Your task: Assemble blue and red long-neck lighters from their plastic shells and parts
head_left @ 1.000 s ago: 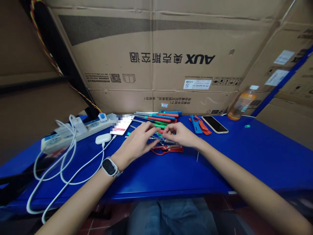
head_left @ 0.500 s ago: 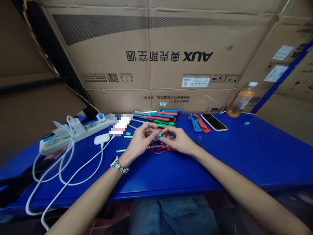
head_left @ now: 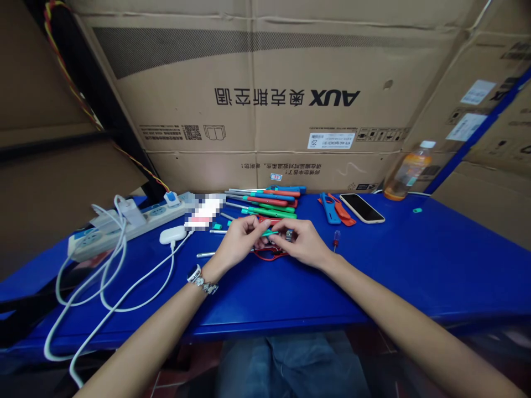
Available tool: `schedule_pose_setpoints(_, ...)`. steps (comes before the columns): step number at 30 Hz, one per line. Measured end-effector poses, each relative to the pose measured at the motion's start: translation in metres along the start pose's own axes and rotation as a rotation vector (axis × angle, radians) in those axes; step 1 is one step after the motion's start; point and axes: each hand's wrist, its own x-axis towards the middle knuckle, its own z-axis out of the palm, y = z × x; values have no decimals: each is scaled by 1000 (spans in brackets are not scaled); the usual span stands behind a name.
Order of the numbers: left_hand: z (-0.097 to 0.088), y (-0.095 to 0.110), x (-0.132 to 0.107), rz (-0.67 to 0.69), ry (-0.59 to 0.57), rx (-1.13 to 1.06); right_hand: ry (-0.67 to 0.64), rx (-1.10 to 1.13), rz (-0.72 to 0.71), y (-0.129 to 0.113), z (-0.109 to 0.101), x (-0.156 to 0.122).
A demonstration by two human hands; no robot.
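Note:
Between the fingertips of both hands is a small green plastic piece (head_left: 269,233), its exact kind unclear. My left hand (head_left: 239,239), with a silver watch (head_left: 201,280) at the wrist, pinches its left side. My right hand (head_left: 305,241) is closed on its right side with thumb and forefinger. A small silvery part (head_left: 289,235) shows by the right fingers; I cannot tell whether it is held. Just behind the hands lie several long-necked lighters (head_left: 265,201) with red, blue and green handles. Under them is an opened red lighter body with a red wire (head_left: 265,256), partly hidden.
To the right lie a small screwdriver (head_left: 336,237), blue (head_left: 329,209) and orange (head_left: 343,211) casing pieces, a phone (head_left: 362,208) and a bottle (head_left: 409,171). A power strip (head_left: 136,221) and white cables (head_left: 120,265) occupy the left. Cardboard (head_left: 249,127) walls the back.
The green piece has turned and lies flatter between the fingers. My right hand has shifted slightly, and more of the screwdriver shows beside it.

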Motion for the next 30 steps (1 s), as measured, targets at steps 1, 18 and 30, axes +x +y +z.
schedule_pose_setpoints(1, 0, 0, -1, 20, 1, 50, -3, 9, 16, 0, 0, 0)
schedule_pose_setpoints(18, -31, 11, -6, 462, -284, 792, -135, -322, 6, -3, -15, -11)
schedule_pose_setpoints(30, -30, 6, -6, 345, -331, 868, -299, -607, -261, 2, -23, -32)
